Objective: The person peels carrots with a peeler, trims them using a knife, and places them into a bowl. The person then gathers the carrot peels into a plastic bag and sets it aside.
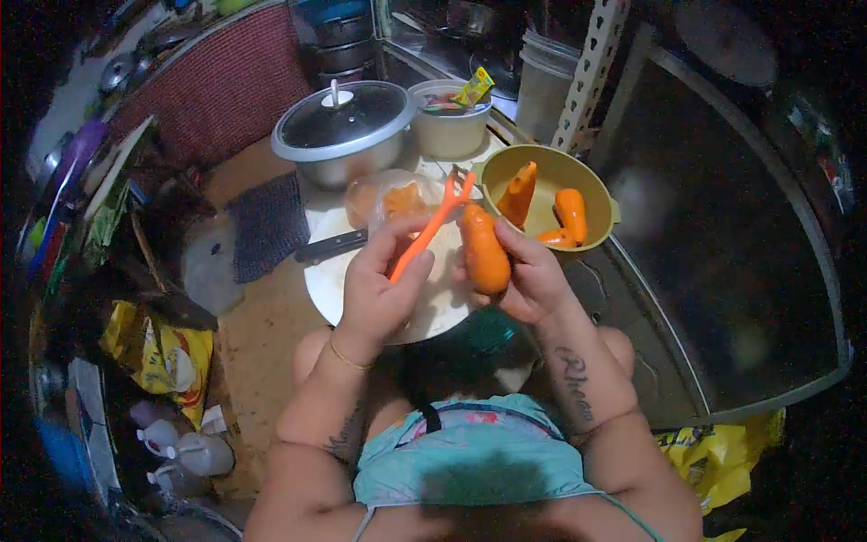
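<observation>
My left hand [386,285] is closed around the handle of an orange Y-shaped peeler [435,226], whose head points up and away from me. In my right hand [533,275] is a thick carrot [486,253], held upright with its narrow end near the peeler head; the two look slightly apart. Below both hands lies a round white board [334,285]. On its far part rests a clear plastic bag [368,200] with orange pieces in it. A knife with a black handle [332,246] lies at the board's left; the bag and hand hide its blade.
Right of the board, a yellow-green bowl [591,163] holds several carrot pieces. Behind stand a lidded pot [343,135] and a white tub [452,135] with packets. A dark woven mat [271,226] lies left. White plastic jugs [203,453] stand at lower left.
</observation>
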A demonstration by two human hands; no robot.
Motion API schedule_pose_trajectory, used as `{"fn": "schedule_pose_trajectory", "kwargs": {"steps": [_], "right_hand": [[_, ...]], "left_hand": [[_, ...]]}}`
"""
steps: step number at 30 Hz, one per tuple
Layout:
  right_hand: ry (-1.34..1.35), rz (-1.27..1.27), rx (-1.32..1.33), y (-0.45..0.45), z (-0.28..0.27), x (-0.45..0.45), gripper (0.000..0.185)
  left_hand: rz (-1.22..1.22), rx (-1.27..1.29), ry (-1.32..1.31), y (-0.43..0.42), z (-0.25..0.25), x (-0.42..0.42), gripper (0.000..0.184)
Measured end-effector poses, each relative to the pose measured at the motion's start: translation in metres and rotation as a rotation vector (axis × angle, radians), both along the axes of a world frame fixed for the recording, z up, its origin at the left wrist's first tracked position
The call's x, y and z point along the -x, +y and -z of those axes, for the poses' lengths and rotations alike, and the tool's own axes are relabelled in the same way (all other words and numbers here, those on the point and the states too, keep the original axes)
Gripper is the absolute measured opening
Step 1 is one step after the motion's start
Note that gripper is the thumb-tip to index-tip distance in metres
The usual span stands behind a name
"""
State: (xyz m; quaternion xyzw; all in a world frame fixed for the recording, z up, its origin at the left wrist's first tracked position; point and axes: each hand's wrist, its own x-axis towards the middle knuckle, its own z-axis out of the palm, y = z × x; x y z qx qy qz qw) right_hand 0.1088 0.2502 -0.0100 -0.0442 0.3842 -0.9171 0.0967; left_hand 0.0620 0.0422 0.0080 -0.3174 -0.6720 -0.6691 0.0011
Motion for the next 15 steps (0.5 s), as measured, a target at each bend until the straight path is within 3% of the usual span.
{"fn": "schedule_pose_trajectory", "kwargs": {"steps": [1, 4, 5, 7, 10, 11, 14, 15], "right_hand": [[-0.017, 0.027, -0.002, -0.001, 0.004, 0.002, 0.051], [0.014, 0.046, 0.062, -0.005, 0.007, 0.004, 0.058], [0.035, 0.023, 0.098, -0.005, 0.004, 0.002, 0.06], [0.08, -0.027, 0.167, -0.008, -0.007, -0.003, 0.064], [0.072, -0.001, 0.01, -0.009, -0.003, -0.001, 0.065], [0.02, 0.078, -0.141, -0.011, -0.004, -0.003, 0.056], [0.05, 0.142, -0.17, -0.013, -0.012, 0.001, 0.046], [0.033, 0.164, -0.171, -0.019, -0.02, -0.001, 0.041]], "left_hand": [[-0.017, -0.047, 0.075, 0.003, 0.001, 0.0, 0.034], [-0.103, 0.265, 0.537, -0.01, -0.014, 0.007, 0.036], [-0.053, 0.353, 0.494, -0.016, -0.019, 0.007, 0.043], [0.017, 0.362, 0.435, -0.023, -0.03, 0.006, 0.039], [0.123, 0.393, 0.478, -0.034, -0.034, 0.018, 0.039], [0.156, 0.404, 0.51, -0.037, -0.034, 0.021, 0.04], [-0.201, -0.074, 0.011, -0.016, -0.053, 0.006, 0.044], [-0.117, -0.381, -0.099, -0.008, -0.056, 0.009, 0.043]]}}
